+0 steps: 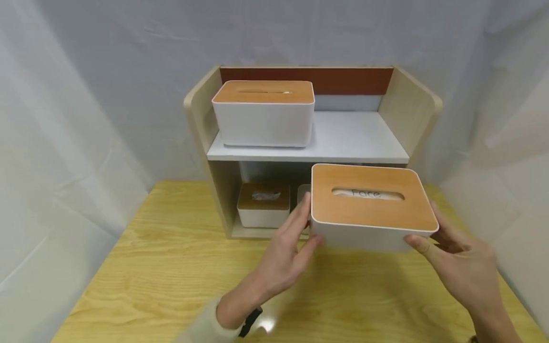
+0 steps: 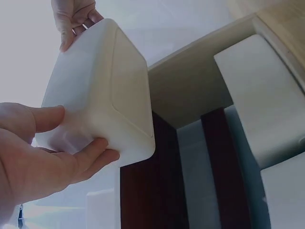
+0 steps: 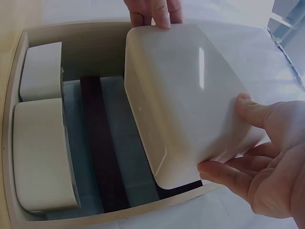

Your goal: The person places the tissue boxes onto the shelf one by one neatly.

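A white tissue box (image 1: 369, 238) with a wood-coloured lid is held up in front of the shelf unit by both hands. The word "Face" shows on the packet inside its slot. My left hand (image 1: 285, 257) grips the box's left end, thumb on the front wall and fingers along the side. At the opposite end my right hand (image 1: 465, 267) holds the right front corner, its thumb also on the front. The wrist views look up at the box's plain underside, with the left hand (image 2: 52, 152) and right hand (image 3: 267, 157) at opposite ends.
A similar large tissue box (image 1: 263, 124) stands on the left of the white upper shelf (image 1: 356, 138). Below are a smaller tissue box (image 1: 263, 218) and another white box (image 1: 303, 191), mostly hidden. The shelf unit (image 1: 416, 105) stands on a wood-grain table (image 1: 171, 267).
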A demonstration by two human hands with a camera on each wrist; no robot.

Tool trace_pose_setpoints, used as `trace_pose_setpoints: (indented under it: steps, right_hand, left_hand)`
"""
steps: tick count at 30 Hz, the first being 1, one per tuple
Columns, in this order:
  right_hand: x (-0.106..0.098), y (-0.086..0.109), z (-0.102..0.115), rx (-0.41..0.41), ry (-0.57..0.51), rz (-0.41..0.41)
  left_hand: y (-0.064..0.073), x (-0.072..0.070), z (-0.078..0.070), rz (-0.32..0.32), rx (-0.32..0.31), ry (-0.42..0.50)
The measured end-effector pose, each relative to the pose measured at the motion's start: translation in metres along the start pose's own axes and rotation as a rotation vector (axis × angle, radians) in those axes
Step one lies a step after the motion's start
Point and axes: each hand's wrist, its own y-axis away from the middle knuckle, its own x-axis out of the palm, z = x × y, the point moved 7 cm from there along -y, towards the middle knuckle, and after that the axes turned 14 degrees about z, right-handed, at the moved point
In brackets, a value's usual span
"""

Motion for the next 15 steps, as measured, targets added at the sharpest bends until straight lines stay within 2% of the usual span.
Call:
trace_pose_setpoints:
  steps: [3, 8, 12, 15]
  right_hand:
    - [-0.002, -0.006, 0.003, -0.073, -0.153, -0.013]
    - [-0.006, -0.015, 0.011, -0.222, -0.323, -0.036]
    - [-0.013, -0.020, 0.019, -0.307, -0.317, -0.075]
    - [-0.019, -0.024, 0.024, -0.340, -0.313, -0.097]
  left_hand:
    - [-0.004, -0.003, -0.003, -0.011, 0.019, -0.020]
    - [-0.011, -0.008, -0.007, -0.039, 0.033, -0.058]
    - [-0.019, -0.012, -0.012, -0.047, 0.058, -0.088]
    - [-0.026, -0.015, -0.017, -0.046, 0.082, -0.103]
